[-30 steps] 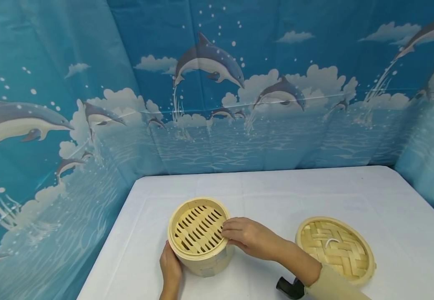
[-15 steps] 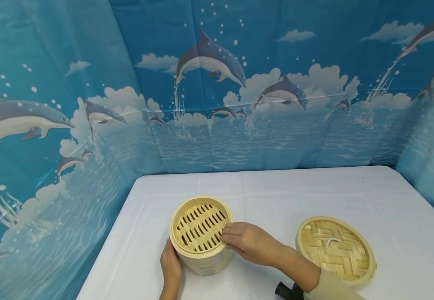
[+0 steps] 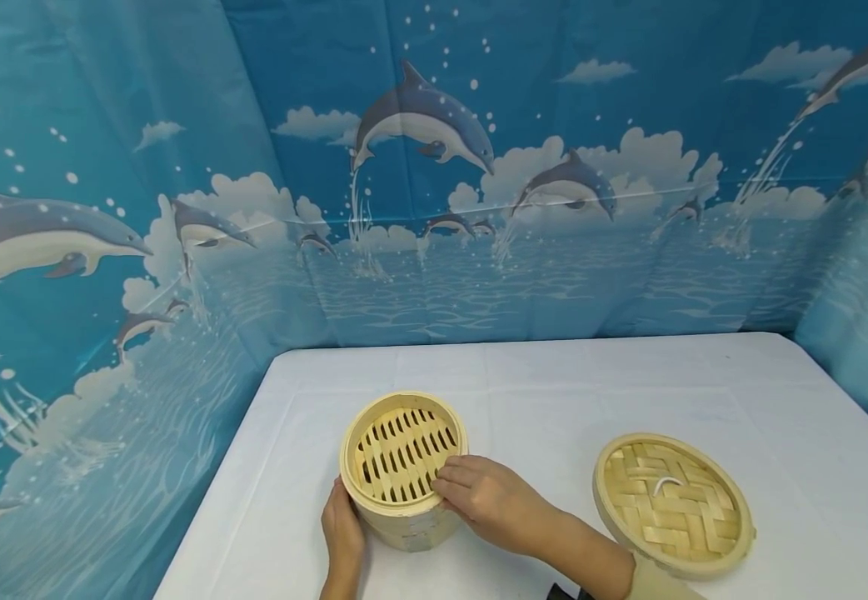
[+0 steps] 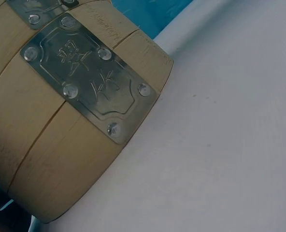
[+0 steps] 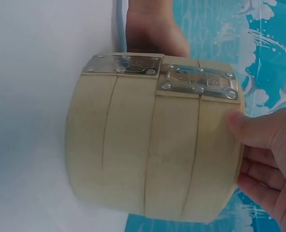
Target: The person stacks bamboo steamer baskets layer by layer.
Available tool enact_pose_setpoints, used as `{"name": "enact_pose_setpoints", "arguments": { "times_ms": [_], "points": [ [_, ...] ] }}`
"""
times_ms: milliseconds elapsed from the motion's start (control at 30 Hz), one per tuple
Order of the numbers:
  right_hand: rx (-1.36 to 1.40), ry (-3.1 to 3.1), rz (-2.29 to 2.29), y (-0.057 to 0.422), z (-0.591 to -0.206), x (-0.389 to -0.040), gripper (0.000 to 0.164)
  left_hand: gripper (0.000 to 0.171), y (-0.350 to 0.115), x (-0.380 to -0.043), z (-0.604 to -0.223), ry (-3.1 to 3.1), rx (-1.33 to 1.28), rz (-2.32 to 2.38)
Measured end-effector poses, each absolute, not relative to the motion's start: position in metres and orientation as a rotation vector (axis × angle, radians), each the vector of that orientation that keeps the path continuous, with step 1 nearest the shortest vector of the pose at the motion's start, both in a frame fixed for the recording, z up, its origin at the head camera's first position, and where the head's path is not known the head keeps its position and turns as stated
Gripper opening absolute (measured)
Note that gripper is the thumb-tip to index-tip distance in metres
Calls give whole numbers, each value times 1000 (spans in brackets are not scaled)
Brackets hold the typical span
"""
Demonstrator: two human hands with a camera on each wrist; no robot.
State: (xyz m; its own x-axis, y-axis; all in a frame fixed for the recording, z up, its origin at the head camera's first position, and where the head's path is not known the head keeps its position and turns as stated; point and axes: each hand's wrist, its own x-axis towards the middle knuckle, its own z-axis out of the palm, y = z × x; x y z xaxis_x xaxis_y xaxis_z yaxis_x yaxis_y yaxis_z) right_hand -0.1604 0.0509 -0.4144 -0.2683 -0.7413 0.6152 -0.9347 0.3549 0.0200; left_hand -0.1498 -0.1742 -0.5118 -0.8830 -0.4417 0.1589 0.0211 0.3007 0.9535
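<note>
Two tiers of bamboo steamer [image 3: 398,454], upright on white table [image 3: 539,400] between left hand [image 3: 342,529] and right hand [image 3: 482,500]. Note right hand pinching upper rim, thumb outside, fingers over inner edge. Note left hand against steamer wall just to its right; cannot tell finger curl, hidden behind wall. Compared with a second ago, find right hand nearer the body along rim, upper metal plate [image 5: 196,83] closer to lower metal plate [image 5: 121,65]. Judge as upper tier turning on lower, steadied by left hand; plates nearly aligned, small offset remaining. Lid [image 3: 674,504] to right of right hand, apart.
</note>
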Motion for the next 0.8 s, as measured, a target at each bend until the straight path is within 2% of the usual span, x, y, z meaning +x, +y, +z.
{"name": "enact_pose_setpoints", "arguments": {
  "times_ms": [400, 800],
  "points": [
    [1600, -2144, 614, 69, -410, -182, 27, 50, -174, -151, -514, -2186, 354, -1609],
    [1548, -2133, 620, 63, -414, -177, 26, 53, -174, -150, -514, -2189, 383, -1592]
  ]
}}
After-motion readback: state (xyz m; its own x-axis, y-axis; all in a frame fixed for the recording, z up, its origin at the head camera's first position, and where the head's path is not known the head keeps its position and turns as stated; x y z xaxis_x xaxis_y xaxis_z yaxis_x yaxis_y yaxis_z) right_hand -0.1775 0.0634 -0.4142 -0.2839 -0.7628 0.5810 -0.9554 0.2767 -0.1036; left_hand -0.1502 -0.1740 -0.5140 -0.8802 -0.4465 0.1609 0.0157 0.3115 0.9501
